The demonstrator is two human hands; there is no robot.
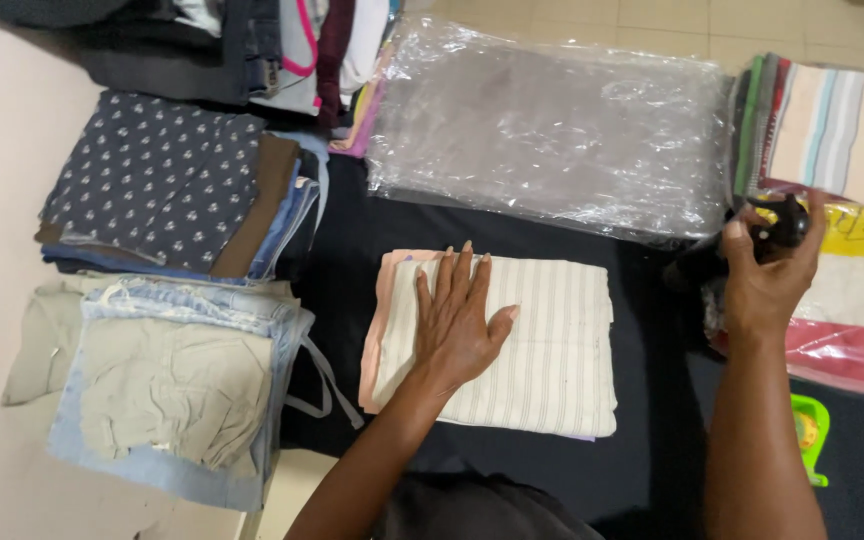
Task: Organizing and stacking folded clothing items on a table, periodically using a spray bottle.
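Observation:
My left hand [458, 320] lies flat, fingers spread, on a folded cream striped cloth [552, 350] that rests on a pink folded cloth [384, 300] on the black surface [642, 440]. My right hand [767, 275] is raised at the right and grips a black object [782, 228], whose shape I cannot make out, above a plastic-wrapped pink and yellow package [852, 340].
A large clear plastic bag with grey cloth [552, 125] lies behind. Stacks of folded clothes stand at the left: dotted navy [152, 180] and pale denim with beige [172, 385]. Striped folded cloths [832, 125] sit at the far right. A small green object [810, 435] lies by my right forearm.

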